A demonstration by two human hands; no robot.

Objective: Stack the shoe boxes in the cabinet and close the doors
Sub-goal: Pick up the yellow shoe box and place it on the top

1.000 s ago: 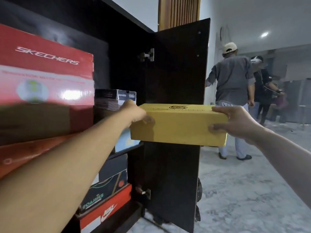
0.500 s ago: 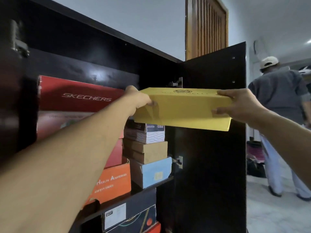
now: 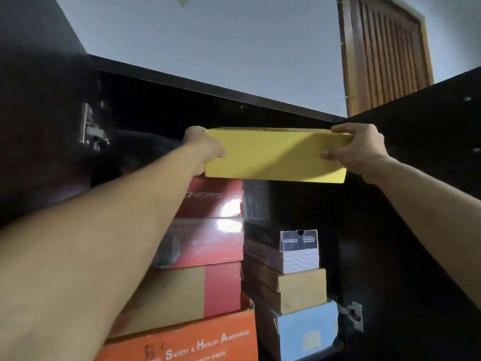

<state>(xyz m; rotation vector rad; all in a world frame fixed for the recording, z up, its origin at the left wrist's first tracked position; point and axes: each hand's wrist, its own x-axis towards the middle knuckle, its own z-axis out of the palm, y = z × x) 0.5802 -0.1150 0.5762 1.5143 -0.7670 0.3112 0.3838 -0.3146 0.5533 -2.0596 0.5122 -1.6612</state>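
Above the red box (image 3: pixel 212 199), left hand (image 3: pixel 205 149) and right hand (image 3: pixel 356 149) grip the yellow box (image 3: pixel 273 155).

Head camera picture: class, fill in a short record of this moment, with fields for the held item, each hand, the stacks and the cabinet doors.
held item: yellow box, level, raised at the top of the cabinet
left hand: grips its left end
right hand: grips its right end
left stack: red Skechers box on top, orange box lowest in view
right stack: blue box lowest
doors: open

Above the dark cabinet I see a plain pale grey-blue wall (image 3: pixel 234 48) and, upper right, a slatted brown wooden panel (image 3: pixel 385 56).
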